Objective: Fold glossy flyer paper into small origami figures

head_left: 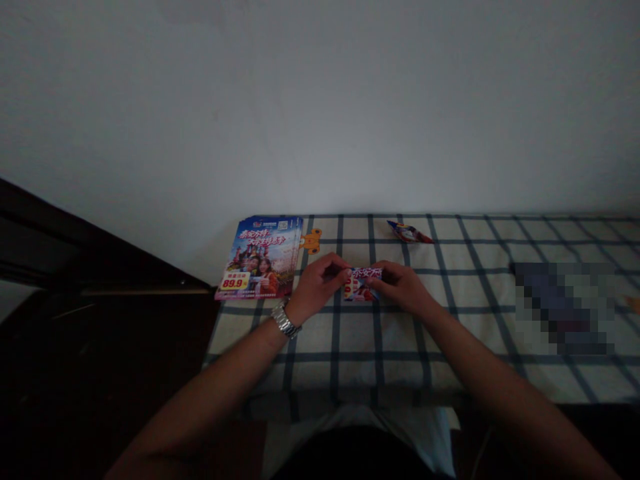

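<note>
A flyer folded into a small packet (361,287), printed in pink, white and blue, is held between my two hands above the checked cloth. My left hand (320,283), with a metal watch on its wrist, pinches the packet's left edge. From the other side, my right hand (403,288) grips the right edge, thumb on the printed face. To the left lies a stack of flyers (261,260) with the same kind of print. Farther back on the right rests a folded printed paper piece (409,233), pointed at its ends.
A white and blue checked cloth (450,333) covers the table, which meets a plain wall (350,113). An orange bear figure (312,241) shows beside the stack. On the right is a pixelated dark object (560,307). Dark furniture stands at the left.
</note>
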`<state>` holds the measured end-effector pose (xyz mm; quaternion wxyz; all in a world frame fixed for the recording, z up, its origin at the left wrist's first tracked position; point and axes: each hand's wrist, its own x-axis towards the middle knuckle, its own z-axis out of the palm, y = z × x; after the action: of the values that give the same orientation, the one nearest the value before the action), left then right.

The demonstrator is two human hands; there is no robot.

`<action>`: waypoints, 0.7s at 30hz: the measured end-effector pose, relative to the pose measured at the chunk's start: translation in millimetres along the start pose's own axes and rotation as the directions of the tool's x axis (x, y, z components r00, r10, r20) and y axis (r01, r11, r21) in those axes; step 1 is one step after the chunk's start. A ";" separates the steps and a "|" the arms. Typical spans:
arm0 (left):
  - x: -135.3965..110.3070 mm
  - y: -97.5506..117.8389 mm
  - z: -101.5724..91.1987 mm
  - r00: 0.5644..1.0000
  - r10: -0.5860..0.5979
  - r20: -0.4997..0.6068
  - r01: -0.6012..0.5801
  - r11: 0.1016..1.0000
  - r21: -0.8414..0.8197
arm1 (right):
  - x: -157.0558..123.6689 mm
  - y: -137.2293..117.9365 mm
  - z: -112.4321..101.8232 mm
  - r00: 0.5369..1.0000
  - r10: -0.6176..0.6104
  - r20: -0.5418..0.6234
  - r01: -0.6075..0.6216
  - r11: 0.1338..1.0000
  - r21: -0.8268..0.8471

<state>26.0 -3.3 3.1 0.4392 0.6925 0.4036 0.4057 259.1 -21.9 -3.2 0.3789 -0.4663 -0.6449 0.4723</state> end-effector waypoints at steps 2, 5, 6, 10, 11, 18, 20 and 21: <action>-0.4 -0.9 0.3 1.000 -0.007 0.002 0.007 1.000 -0.005 | 0.0 -0.3 1.2 1.000 0.023 0.004 -0.023 1.000 0.011; -1.0 -1.1 0.6 1.000 -0.017 0.011 0.017 1.000 -0.010 | 0.1 -1.7 1.1 1.000 0.024 -0.015 -0.025 0.997 -0.067; -1.0 -0.7 0.7 1.000 -0.021 0.012 0.021 1.000 -0.012 | 0.1 -2.2 0.8 1.000 0.020 -0.020 -0.022 0.996 -0.083; -0.1 2.4 1.0 0.999 -0.033 0.015 0.033 0.999 -0.008 | 0.1 -3.9 0.2 0.999 0.015 -0.041 -0.019 0.994 -0.105; 0.1 3.2 1.0 0.999 -0.034 0.015 0.035 0.999 -0.007 | 0.0 -4.3 0.2 0.999 0.012 -0.047 -0.017 0.993 -0.117; 0.1 2.2 -0.4 0.999 -0.015 0.033 0.014 1.000 0.021 | 0.5 -4.7 1.1 0.999 0.001 -0.053 -0.006 0.995 -0.104; -0.2 0.4 -0.4 1.000 -0.012 0.027 0.011 1.000 0.022 | 0.2 -4.0 1.6 0.999 0.020 -0.030 -0.022 0.998 -0.066; -0.3 -0.3 -0.4 1.000 -0.009 0.027 0.008 1.000 0.026 | -0.1 -3.5 1.9 0.999 0.036 -0.015 -0.037 0.998 -0.053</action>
<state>25.5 -3.4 2.8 0.4375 0.7018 0.4059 0.3891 256.5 -22.9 -0.3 0.3619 -0.4913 -0.6460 0.4587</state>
